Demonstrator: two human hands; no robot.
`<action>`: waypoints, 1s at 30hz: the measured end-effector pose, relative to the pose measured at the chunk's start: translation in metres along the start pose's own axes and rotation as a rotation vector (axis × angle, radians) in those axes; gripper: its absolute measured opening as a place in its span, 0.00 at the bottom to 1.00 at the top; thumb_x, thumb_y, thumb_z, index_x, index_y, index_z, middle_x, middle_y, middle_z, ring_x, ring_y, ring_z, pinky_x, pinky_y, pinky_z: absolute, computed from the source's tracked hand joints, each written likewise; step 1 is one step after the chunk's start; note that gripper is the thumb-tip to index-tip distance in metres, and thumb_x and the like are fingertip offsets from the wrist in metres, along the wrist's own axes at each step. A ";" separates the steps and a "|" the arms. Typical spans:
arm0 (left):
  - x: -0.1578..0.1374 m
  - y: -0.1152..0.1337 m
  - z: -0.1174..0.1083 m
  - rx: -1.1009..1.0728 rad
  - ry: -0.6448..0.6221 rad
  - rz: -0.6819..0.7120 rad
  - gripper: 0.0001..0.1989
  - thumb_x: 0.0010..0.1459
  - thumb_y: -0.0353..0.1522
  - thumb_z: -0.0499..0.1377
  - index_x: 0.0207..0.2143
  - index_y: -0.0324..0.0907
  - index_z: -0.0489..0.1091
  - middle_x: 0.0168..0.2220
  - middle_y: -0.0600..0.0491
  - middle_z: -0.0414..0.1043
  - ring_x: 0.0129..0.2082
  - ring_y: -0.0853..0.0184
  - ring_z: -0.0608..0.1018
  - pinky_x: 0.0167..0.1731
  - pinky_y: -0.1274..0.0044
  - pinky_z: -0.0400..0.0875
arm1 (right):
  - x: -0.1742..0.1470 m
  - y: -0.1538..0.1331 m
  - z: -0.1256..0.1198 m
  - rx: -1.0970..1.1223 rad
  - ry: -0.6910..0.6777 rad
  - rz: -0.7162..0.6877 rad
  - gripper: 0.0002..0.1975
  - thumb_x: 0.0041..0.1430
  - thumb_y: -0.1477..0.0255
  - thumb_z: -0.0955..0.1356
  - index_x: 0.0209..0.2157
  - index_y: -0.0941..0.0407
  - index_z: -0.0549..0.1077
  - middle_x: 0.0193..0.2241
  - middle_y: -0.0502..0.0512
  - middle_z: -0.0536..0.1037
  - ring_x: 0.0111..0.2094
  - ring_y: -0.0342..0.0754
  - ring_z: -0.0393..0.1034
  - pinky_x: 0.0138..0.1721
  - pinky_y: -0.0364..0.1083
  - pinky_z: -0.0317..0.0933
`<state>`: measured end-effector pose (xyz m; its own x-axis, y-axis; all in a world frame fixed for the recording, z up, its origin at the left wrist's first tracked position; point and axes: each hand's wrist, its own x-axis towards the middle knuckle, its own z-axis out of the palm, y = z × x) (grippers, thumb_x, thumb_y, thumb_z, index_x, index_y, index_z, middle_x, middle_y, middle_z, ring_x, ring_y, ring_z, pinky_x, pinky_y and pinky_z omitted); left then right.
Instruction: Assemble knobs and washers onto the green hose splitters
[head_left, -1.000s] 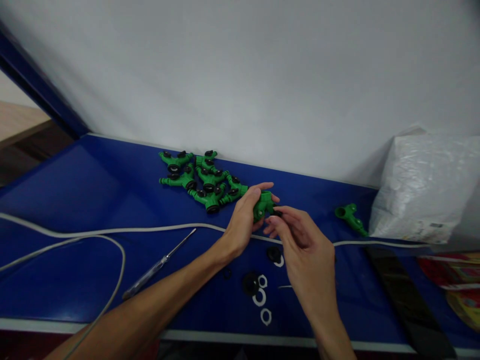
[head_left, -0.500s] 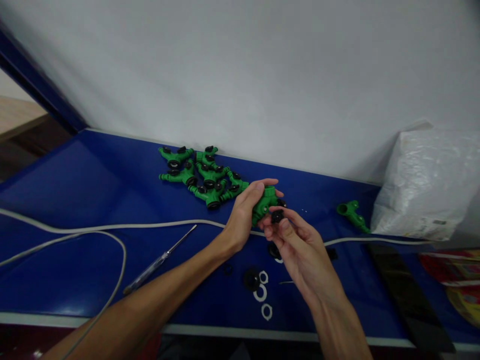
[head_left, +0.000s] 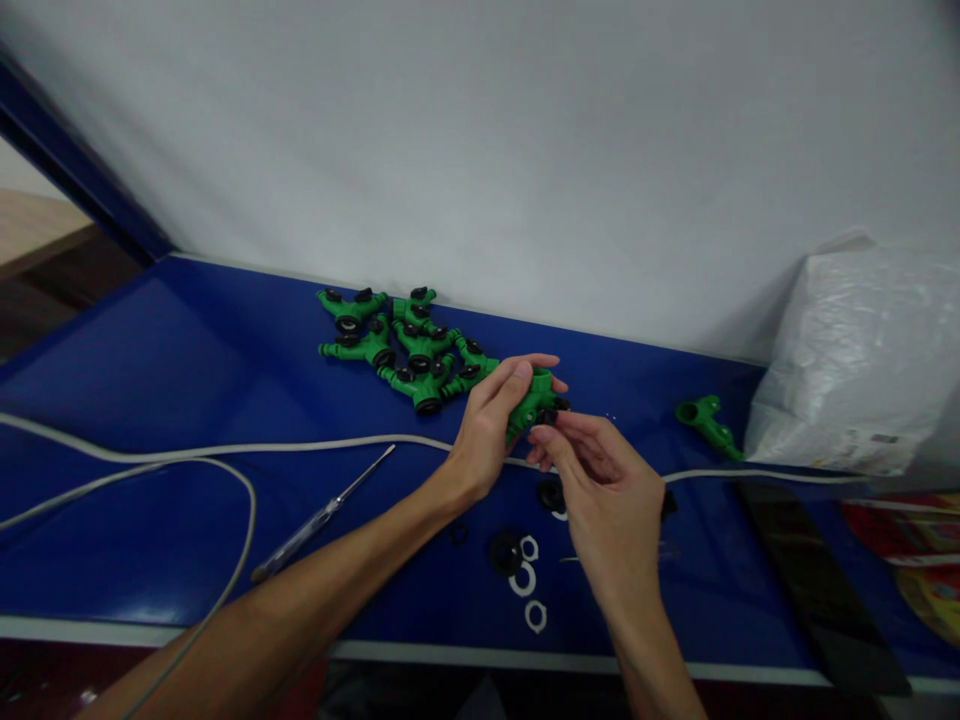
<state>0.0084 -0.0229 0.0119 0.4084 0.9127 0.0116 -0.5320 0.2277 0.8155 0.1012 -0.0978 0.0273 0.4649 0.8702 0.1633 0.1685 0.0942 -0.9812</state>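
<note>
My left hand (head_left: 487,425) is wrapped round a green Y-shaped hose splitter (head_left: 531,400), its round opening facing up and away. Between the thumb and fingers of my right hand (head_left: 596,470) is a small black knob (head_left: 547,417), which meets the side of the splitter; whether it is seated there I cannot tell. Beneath my hands on the blue table lie black ring caps (head_left: 506,552), white ring washers (head_left: 535,616) and a small black ring (head_left: 458,534). Part of another black ring shows beside my right wrist.
Several green splitters with black knobs (head_left: 424,385) lie in a group behind my left hand. A screwdriver (head_left: 322,520) and a pale cable (head_left: 300,446) are at left. To the right are a bare green splitter body (head_left: 709,425), a plastic-wrapped package (head_left: 862,360) and a dark flat slab (head_left: 817,590).
My right hand has turned and brought the black knob up against the splitter's side. My left hand keeps the splitter in nearly the same place.
</note>
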 end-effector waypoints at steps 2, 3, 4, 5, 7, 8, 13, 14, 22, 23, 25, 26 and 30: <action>-0.001 0.000 0.001 0.018 0.006 -0.002 0.21 0.65 0.46 0.59 0.49 0.40 0.75 0.39 0.49 0.77 0.26 0.71 0.74 0.19 0.81 0.64 | 0.000 0.000 0.001 -0.023 -0.002 -0.026 0.07 0.56 0.67 0.76 0.34 0.55 0.79 0.26 0.48 0.82 0.25 0.42 0.77 0.30 0.40 0.72; -0.001 0.000 0.001 0.031 0.010 0.001 0.21 0.65 0.46 0.58 0.49 0.40 0.75 0.39 0.49 0.77 0.26 0.71 0.74 0.19 0.81 0.63 | -0.001 0.001 0.002 -0.047 -0.001 -0.041 0.07 0.56 0.67 0.76 0.34 0.55 0.79 0.26 0.48 0.82 0.25 0.43 0.77 0.29 0.40 0.72; -0.001 0.000 0.001 0.046 0.015 0.009 0.20 0.65 0.46 0.58 0.49 0.40 0.75 0.40 0.49 0.77 0.26 0.71 0.74 0.20 0.81 0.63 | -0.001 0.002 0.002 -0.079 0.003 -0.060 0.07 0.57 0.67 0.76 0.34 0.55 0.79 0.27 0.49 0.82 0.26 0.43 0.78 0.30 0.40 0.72; -0.001 0.000 0.000 0.059 0.018 0.022 0.20 0.66 0.45 0.57 0.49 0.40 0.75 0.40 0.49 0.77 0.28 0.70 0.75 0.21 0.80 0.64 | -0.002 0.004 0.002 -0.120 0.010 -0.086 0.07 0.57 0.67 0.76 0.34 0.54 0.79 0.28 0.49 0.83 0.26 0.44 0.78 0.31 0.41 0.72; -0.001 -0.002 -0.001 0.091 0.019 0.062 0.19 0.67 0.45 0.57 0.49 0.40 0.76 0.40 0.48 0.78 0.33 0.68 0.77 0.28 0.79 0.69 | -0.003 0.009 0.001 -0.210 0.021 -0.168 0.07 0.59 0.67 0.76 0.35 0.54 0.78 0.30 0.50 0.83 0.29 0.45 0.79 0.34 0.43 0.73; -0.001 -0.002 -0.002 0.107 0.015 0.084 0.19 0.67 0.45 0.57 0.49 0.41 0.76 0.41 0.48 0.78 0.36 0.67 0.77 0.32 0.79 0.71 | -0.003 0.011 0.001 -0.256 0.024 -0.221 0.07 0.59 0.67 0.75 0.35 0.54 0.78 0.32 0.50 0.84 0.30 0.46 0.80 0.35 0.44 0.74; -0.002 -0.005 -0.004 0.161 -0.008 0.115 0.19 0.69 0.44 0.55 0.50 0.41 0.75 0.41 0.49 0.77 0.41 0.66 0.78 0.42 0.76 0.71 | -0.001 0.006 -0.003 -0.534 -0.001 -0.543 0.02 0.63 0.73 0.73 0.37 0.55 0.76 0.32 0.50 0.83 0.32 0.44 0.80 0.36 0.41 0.72; -0.002 -0.005 -0.005 0.165 -0.010 0.112 0.19 0.69 0.44 0.55 0.50 0.41 0.75 0.41 0.49 0.77 0.40 0.66 0.78 0.42 0.76 0.71 | 0.000 0.003 -0.004 -0.584 -0.014 -0.600 0.02 0.64 0.75 0.73 0.37 0.55 0.76 0.31 0.50 0.83 0.31 0.43 0.80 0.35 0.40 0.71; -0.001 -0.005 -0.003 0.147 0.014 0.075 0.18 0.68 0.43 0.56 0.46 0.40 0.76 0.39 0.50 0.78 0.38 0.67 0.77 0.38 0.78 0.70 | 0.004 -0.005 -0.007 -0.718 -0.114 -0.717 0.05 0.69 0.77 0.67 0.41 0.55 0.76 0.32 0.52 0.82 0.32 0.45 0.79 0.35 0.42 0.72; -0.001 -0.004 -0.002 0.144 0.024 0.062 0.17 0.68 0.43 0.56 0.46 0.40 0.76 0.39 0.50 0.78 0.38 0.67 0.77 0.38 0.78 0.70 | 0.004 -0.004 -0.007 -0.712 -0.131 -0.706 0.06 0.70 0.77 0.67 0.42 0.54 0.76 0.33 0.53 0.82 0.33 0.46 0.79 0.35 0.43 0.73; -0.001 -0.004 -0.002 0.141 0.045 0.037 0.17 0.67 0.43 0.57 0.45 0.40 0.77 0.38 0.50 0.78 0.38 0.67 0.78 0.38 0.78 0.70 | 0.005 -0.002 -0.008 -0.701 -0.163 -0.683 0.08 0.70 0.76 0.65 0.42 0.53 0.77 0.35 0.53 0.83 0.35 0.47 0.80 0.37 0.45 0.74; 0.000 -0.004 -0.002 0.141 0.052 0.028 0.17 0.67 0.44 0.57 0.45 0.40 0.77 0.38 0.49 0.78 0.38 0.67 0.78 0.37 0.78 0.70 | 0.006 -0.001 -0.009 -0.698 -0.173 -0.677 0.09 0.71 0.76 0.65 0.43 0.52 0.78 0.35 0.54 0.83 0.36 0.48 0.80 0.38 0.46 0.74; 0.000 -0.004 -0.002 0.124 0.067 -0.014 0.18 0.65 0.45 0.59 0.45 0.40 0.78 0.38 0.49 0.79 0.36 0.67 0.78 0.33 0.79 0.69 | 0.009 0.004 -0.012 -0.698 -0.198 -0.696 0.11 0.70 0.77 0.64 0.45 0.53 0.78 0.36 0.55 0.83 0.37 0.48 0.80 0.39 0.47 0.76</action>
<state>0.0091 -0.0230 0.0075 0.3624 0.9314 -0.0355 -0.4292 0.2005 0.8807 0.1162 -0.0955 0.0264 -0.0727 0.8001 0.5954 0.8489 0.3630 -0.3842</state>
